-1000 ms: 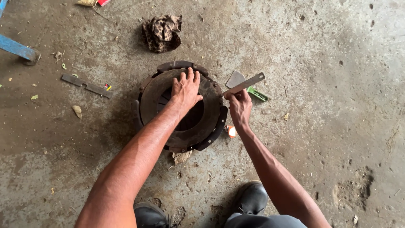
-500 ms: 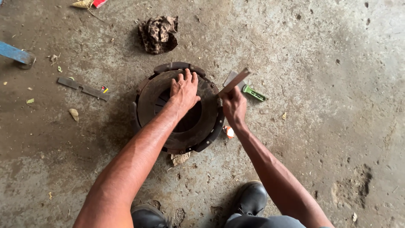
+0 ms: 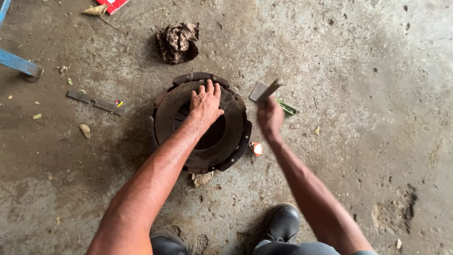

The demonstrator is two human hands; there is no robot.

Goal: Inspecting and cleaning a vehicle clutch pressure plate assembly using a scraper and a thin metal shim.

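A round, rusty metal disc assembly (image 3: 200, 156) with a hole in its middle lies flat on the concrete floor. My left hand (image 3: 205, 102) presses palm-down on its far side, fingers spread toward the rim. My right hand (image 3: 270, 116) is raised to the right of the disc and grips a hammer (image 3: 265, 91) by its handle; the grey head points up and left, and the tool looks blurred. The hammer is clear of the disc.
A crumpled spotted rag (image 3: 177, 42) lies beyond the disc. A flat metal bar (image 3: 94, 102) sits to the left, a blue metal piece (image 3: 20, 63) at far left, and a small green object (image 3: 286, 106) and an orange-white scrap (image 3: 257, 148) to the right. My black shoes (image 3: 282, 222) stand near the bottom edge.
My right hand has lifted the hammer up and away from the disc's right rim, the handle swinging more upright. My left hand stays pressed on the disc.
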